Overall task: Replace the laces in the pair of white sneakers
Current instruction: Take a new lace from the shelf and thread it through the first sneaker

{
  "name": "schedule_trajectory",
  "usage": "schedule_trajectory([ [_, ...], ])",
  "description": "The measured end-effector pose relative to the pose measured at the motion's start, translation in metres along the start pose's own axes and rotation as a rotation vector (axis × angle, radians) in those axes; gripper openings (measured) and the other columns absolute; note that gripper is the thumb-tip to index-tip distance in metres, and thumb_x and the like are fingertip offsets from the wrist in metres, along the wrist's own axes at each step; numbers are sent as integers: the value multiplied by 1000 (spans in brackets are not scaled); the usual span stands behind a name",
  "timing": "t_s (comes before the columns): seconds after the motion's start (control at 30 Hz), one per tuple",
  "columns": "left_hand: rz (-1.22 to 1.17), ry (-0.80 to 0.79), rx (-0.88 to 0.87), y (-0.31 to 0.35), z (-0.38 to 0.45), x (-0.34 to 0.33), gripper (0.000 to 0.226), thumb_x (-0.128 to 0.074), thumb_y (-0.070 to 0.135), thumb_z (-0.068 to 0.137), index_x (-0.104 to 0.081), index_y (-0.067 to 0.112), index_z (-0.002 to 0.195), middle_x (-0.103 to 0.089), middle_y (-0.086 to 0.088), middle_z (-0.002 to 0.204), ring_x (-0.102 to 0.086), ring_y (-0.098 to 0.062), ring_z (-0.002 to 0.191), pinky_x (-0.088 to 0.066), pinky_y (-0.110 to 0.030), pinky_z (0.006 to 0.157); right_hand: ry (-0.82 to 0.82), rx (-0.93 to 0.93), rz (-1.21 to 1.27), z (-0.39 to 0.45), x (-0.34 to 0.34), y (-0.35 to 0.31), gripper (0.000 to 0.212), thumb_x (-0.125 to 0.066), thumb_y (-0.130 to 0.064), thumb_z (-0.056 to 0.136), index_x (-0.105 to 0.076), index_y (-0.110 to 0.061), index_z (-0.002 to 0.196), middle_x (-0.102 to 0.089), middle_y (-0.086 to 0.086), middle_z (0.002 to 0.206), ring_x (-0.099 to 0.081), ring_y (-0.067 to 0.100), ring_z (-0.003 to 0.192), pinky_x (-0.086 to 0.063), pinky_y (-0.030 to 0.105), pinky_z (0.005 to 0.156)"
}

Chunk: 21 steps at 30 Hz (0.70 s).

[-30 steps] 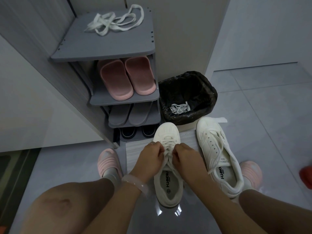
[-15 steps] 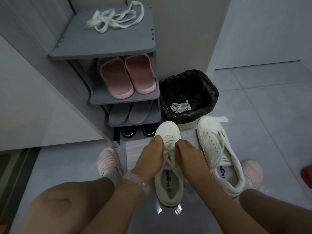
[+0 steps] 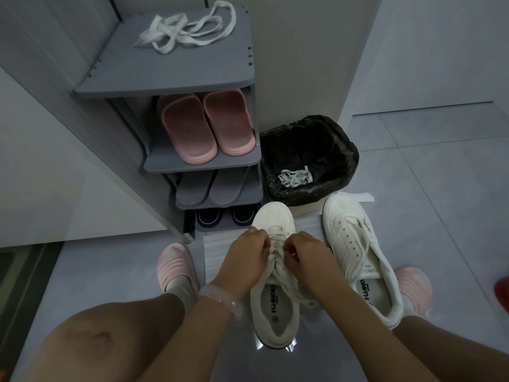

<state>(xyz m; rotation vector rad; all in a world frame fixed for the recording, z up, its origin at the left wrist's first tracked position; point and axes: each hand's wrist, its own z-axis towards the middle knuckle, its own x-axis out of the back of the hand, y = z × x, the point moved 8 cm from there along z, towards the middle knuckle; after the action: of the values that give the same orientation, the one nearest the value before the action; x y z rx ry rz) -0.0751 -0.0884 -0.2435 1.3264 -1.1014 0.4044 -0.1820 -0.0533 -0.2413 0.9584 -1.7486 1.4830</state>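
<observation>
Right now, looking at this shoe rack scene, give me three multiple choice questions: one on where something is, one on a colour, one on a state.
1. Where do the loose white laces lie?
A. On top of the shoe rack
B. On the floor
C. Inside a slipper

2. What colour are the slippers on the shelf just under the top?
A. Black
B. Pink
C. Green

3. What are both hands doing?
A. Resting on the knees
B. Lifting the bin
C. Pinching the lace of the nearer sneaker

Answers: 1 A, they sprawl on the rack's top board. 2 B, both are pink. 3 C, left hand and right hand pinch lace at the eyelets.
</observation>
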Motion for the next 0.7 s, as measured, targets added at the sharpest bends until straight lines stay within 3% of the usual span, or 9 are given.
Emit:
schedule_trajectory([
  [0.17,110,-12,-46,13,-4,-1,16,-36,9,94,-49,3,104,-51,-10,107,-48,-21,98,-22,-17,67,-23,46,-138,2,-5,-12,16,-39,-14,96,-52,-8,102,-54,7,104,-56,23,87,-30,26,64],
  [0.37,56,1,25,7,-3,-1,9,-38,14,96,-42,8,100,-56,-9,97,-51,-21,83,-30,-24,65,-8,11,-71,1,-3,-10,8,-35,-14,98,-40,-12,93,-56,8,98,-53,25,76,-34,29,63],
  [0.47,27,-11,22,3,-1,-2,7,-38,15,96,-43,10,98,-57,-9,94,-52,-22,82,-34,-26,66,-12,15,-57,3,-3,-8,12,-35,-15,97,-45,-9,98,-58,7,97,-57,25,81,-39,30,65],
  [0.6,-201,26,123,-16,3,2,15,-42,10,95,-56,6,92,-60,-7,82,-57,-23,80,-45,-31,72,-15,-34,115,5,5,5,14,-44,-18,96,-56,-10,97,-64,6,85,-55,18,71,-40,25,63],
  [0.7,-199,40,131,-20,3,1,10,-51,6,89,-61,5,89,-57,-1,83,-53,-15,80,-38,-11,66,-15,-48,146,7,6,10,14,-49,-17,94,-60,-10,97,-65,5,86,-55,15,72,-43,23,66],
])
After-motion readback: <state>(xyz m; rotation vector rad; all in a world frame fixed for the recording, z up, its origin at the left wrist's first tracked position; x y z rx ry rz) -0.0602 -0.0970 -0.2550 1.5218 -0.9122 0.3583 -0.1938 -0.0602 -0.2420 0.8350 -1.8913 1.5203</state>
